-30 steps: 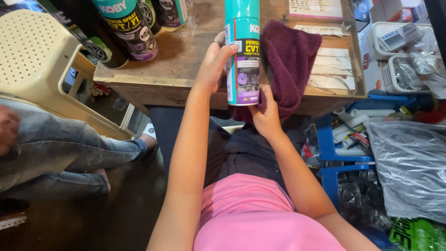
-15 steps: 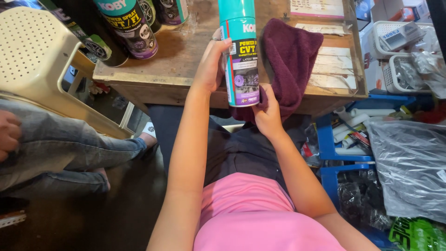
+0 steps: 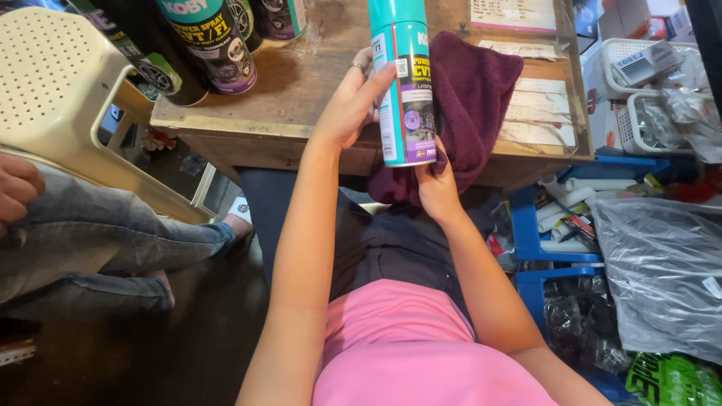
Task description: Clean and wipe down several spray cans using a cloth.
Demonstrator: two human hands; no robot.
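Holding a teal spray can point(image 3: 404, 83) upright over the counter point(image 3: 301, 98) edge, left hand point(image 3: 350, 105) wrapped shut around its side, right hand point(image 3: 436, 180) pinching the base at 6 o'clock. Maroon cloth point(image 3: 474, 98) touches the can at 3 o'clock. Looks like mid-wipe; next calls for turning the can against the cloth.

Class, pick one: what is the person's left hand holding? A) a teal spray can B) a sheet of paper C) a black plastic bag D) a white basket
A: the left hand grips the side of the teal spray can, while the right hand holds its base against the purple cloth.
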